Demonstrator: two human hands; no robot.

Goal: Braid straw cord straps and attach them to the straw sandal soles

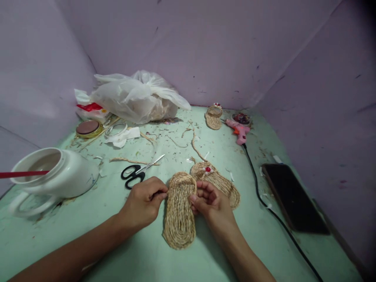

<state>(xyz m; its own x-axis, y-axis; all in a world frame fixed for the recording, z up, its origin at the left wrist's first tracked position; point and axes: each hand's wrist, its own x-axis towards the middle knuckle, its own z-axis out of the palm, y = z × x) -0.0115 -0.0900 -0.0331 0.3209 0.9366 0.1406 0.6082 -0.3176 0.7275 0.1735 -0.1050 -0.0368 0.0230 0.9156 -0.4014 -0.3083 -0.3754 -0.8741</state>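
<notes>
A woven straw slipper (179,215), made of coiled braided cord, is upright between my hands near the table's front, with a band across its far end. My left hand (147,197) pinches at its upper left edge; the fingertips are closed and partly hidden. On the opposite edge, my right hand (212,201) grips the slipper between thumb and curled fingers. Just behind the right hand lies a second woven slipper (226,184), with a red bead and white beads on its strap. Black-handled scissors (138,172) lie partly open beyond my left hand.
A pink glue gun (240,130) trails a black cord (255,182) past a phone (293,197) on the right. A small beaded slipper (213,119) sits at the back. On the left are a white pitcher (78,172), a tape roll (88,128) and a plastic bag (138,100).
</notes>
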